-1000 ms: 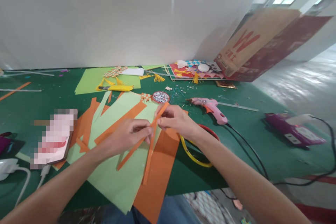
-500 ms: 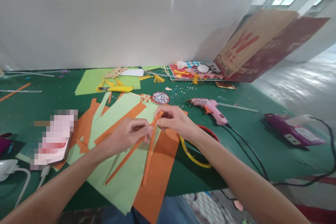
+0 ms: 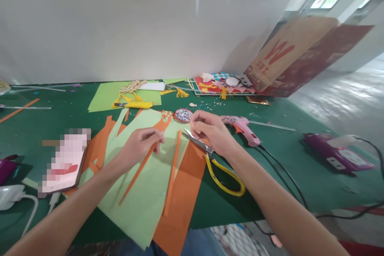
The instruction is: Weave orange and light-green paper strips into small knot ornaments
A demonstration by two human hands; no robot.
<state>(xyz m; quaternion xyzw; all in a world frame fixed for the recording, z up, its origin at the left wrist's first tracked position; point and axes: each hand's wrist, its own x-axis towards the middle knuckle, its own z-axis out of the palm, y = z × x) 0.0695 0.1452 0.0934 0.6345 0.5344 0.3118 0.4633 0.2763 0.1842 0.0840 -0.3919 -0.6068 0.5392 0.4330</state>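
My left hand (image 3: 144,144) pinches a narrow orange paper strip (image 3: 136,180) that slants down over the light green sheets (image 3: 132,216). My right hand (image 3: 210,130) has its fingers curled together above the scissors (image 3: 222,186) and beside a small round dish of beads (image 3: 183,115). Whether anything sits between those fingertips is hidden. A second orange strip (image 3: 173,172) lies between the hands, across the green sheets and a wide orange sheet (image 3: 177,212). Near the dish is a small woven orange-and-white paper piece (image 3: 167,115).
To the right are a pink glue gun (image 3: 244,130) with a cord and a purple power strip (image 3: 336,152). A phone (image 3: 66,164) lies left. Behind are a yellow-handled cutter (image 3: 136,105), tasselled paper pieces (image 3: 132,87) and a paper bag (image 3: 288,56).
My right hand has let go of an orange strip and moved right and up. That strip now lies on the sheets. The hands are farther apart, and more of the scissors shows.
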